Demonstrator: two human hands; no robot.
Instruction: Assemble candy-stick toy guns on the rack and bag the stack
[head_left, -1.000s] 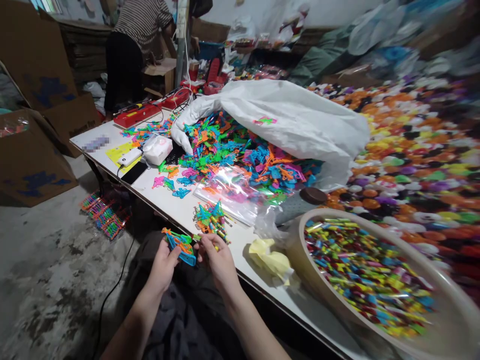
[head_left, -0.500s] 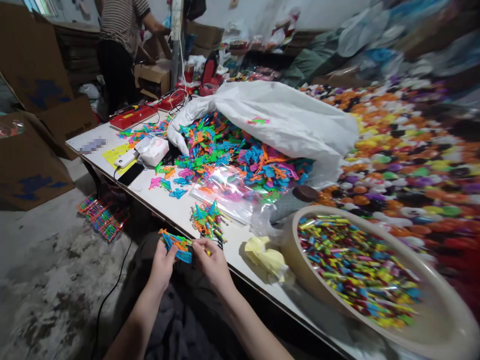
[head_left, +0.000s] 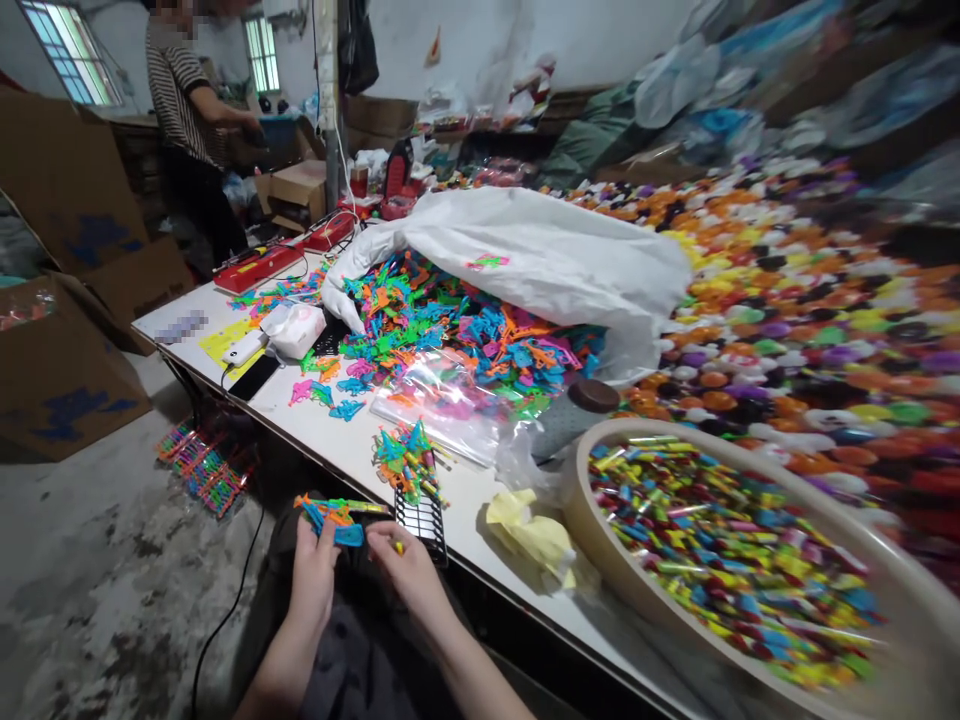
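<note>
My left hand [head_left: 315, 570] is closed on blue and orange plastic toy pieces [head_left: 337, 530], above my lap at the table's front edge. A thin yellow-green stick [head_left: 365, 507] points right from this bunch. Just beside it, my right hand [head_left: 411, 568] has its fingers pinched together, with a bit of a small yellow stick [head_left: 399, 547] showing at them. The rest of that stick is hidden by the fingers. On the table behind my right hand, a bunch of coloured toy pieces with sticks [head_left: 401, 455] lies at a black slatted tray [head_left: 421, 522].
A large heap of toy pieces [head_left: 450, 320] spills from a white sack [head_left: 540, 240]. Right of me stands a beige basin [head_left: 585, 505] of short coloured sticks, with crumpled yellow paper [head_left: 517, 525] beside it. A phone [head_left: 255, 378] lies leftward. A person [head_left: 187, 120] stands behind.
My right hand has moved back a little from the bunch in my left hand, and the yellow-green stick now shows there. The camera view has shifted; the black tray shows more.
</note>
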